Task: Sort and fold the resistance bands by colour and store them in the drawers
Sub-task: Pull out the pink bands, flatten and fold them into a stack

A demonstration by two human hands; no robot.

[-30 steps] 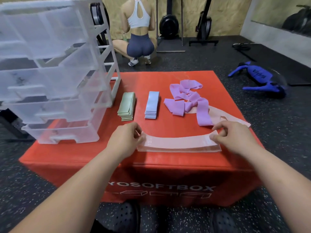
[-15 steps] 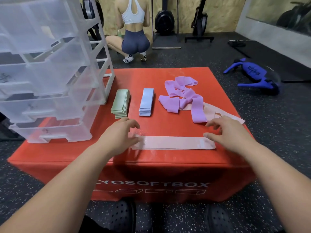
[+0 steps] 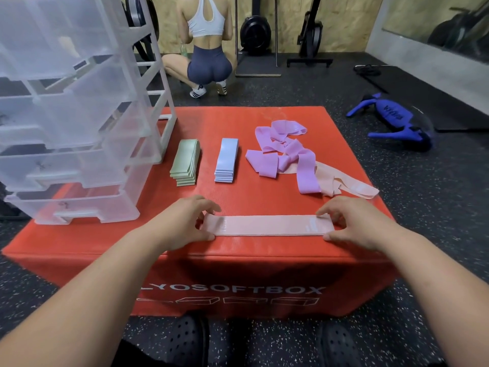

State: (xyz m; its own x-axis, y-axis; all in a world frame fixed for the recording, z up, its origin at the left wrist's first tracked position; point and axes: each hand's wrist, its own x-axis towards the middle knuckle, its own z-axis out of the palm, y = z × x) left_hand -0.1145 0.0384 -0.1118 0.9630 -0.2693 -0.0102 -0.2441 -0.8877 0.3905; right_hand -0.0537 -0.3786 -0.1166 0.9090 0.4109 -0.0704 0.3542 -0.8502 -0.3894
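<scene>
A pale pink band [image 3: 267,225] lies flat and straight near the front edge of the red soft box [image 3: 238,263]. My left hand [image 3: 182,221] rests on its left end and my right hand [image 3: 354,223] on its right end, fingertips pressing it down. Behind it sit a folded green stack [image 3: 185,162] and a folded light blue stack [image 3: 226,160]. A loose heap of purple bands [image 3: 285,152] lies at the back right, partly covering more loose pink bands [image 3: 349,185]. A clear plastic drawer unit [image 3: 66,115] stands on the box's left side, its drawers pushed in.
A person [image 3: 206,46] squats on the black rubber floor behind the box, back turned. A blue piece of gym gear [image 3: 394,123] lies on the floor to the right. Machines stand along the far wall. My dark clogs [image 3: 185,340] are at the box's base.
One second ago both hands pinched the pink band's ends, which bulged upward. The band has since been laid flat and smoothed, with the hands now resting on its ends.
</scene>
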